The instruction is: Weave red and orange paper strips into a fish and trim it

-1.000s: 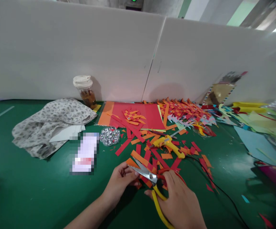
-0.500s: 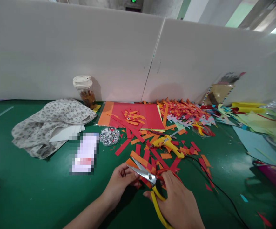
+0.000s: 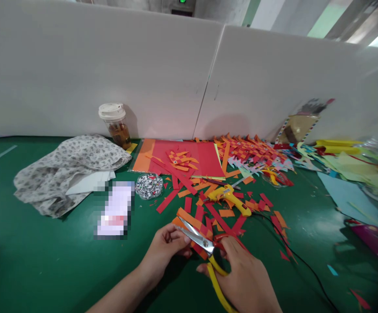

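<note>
My left hand (image 3: 166, 244) pinches a piece of woven orange and red paper strips (image 3: 189, 218) above the table. In my right hand (image 3: 244, 271) are scissors (image 3: 205, 244) with one red and one yellow handle, fingers through the loops. Their blades point left and lie slightly apart across the paper, close to my left fingertips. Part of the paper is hidden behind the blades and hands. Just beyond it lie cut red and orange strips (image 3: 188, 205) and a yellow glue gun (image 3: 229, 199).
Behind are a stack of coloured paper sheets (image 3: 205, 158) with a woven paper fish (image 3: 180, 160) on top, and several more woven fish (image 3: 244, 148). A tub of googly eyes (image 3: 148, 186), a phone (image 3: 115, 208), patterned cloth (image 3: 68, 169) and a lidded cup (image 3: 115, 124) stand left. The glue gun's black cord (image 3: 302, 261) runs right.
The scissor blades have come a little closer together over the woven paper. Both hands keep nearly the same place, and the view has shifted very slightly.
</note>
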`<state>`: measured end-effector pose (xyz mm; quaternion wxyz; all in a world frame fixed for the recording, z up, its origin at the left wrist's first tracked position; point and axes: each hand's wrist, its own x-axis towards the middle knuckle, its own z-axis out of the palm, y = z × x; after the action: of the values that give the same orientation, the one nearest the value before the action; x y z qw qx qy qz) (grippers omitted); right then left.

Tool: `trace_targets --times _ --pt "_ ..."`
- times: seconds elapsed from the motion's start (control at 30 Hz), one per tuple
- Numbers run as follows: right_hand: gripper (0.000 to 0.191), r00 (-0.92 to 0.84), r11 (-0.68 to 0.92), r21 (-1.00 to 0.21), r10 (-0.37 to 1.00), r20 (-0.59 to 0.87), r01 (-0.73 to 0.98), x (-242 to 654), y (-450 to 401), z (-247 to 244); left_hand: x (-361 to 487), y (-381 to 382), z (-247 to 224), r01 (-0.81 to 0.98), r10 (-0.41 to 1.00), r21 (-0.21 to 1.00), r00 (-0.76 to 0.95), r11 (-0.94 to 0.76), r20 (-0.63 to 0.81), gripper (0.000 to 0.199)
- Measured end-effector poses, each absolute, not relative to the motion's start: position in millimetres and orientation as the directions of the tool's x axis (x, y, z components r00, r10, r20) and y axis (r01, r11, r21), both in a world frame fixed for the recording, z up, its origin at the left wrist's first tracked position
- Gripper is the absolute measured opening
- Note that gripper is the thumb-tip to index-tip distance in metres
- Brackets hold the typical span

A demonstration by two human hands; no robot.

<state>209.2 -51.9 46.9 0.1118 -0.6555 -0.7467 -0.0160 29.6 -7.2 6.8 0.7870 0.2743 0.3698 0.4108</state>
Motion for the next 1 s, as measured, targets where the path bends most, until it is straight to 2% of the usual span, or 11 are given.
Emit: trace_targets --times 0.27,0.53,0.77,1.0 --pt "0.035 -0.123 0.149 -0.12 0.971 0.205 0.981 209.4 -51.5 47.4 28.6 -6.6 12.3 -0.436 0.847 0.739 0.393 0.513 -0.357 0.029" --pt "0.032 -0.134 0.178 -0.169 0.96 0.245 0.969 212.8 -51.9 45.3 27.1 -6.9 17.4 -0.414 0.851 0.756 0.379 0.507 -0.363 0.033" --pt "0.032 -0.128 0.163 -0.134 0.962 0.241 0.977 215.6 -54.3 48.0 27.1 -7.5 23.8 -0.4 0.872 0.787 0.354 0.469 -0.339 0.039" --pt "0.044 -0.113 0.138 -0.153 0.981 0.16 0.979 215.7 -55.5 45.7 29.7 -10.4 20.0 -0.391 0.9 0.835 0.355 0.389 -0.253 0.026"
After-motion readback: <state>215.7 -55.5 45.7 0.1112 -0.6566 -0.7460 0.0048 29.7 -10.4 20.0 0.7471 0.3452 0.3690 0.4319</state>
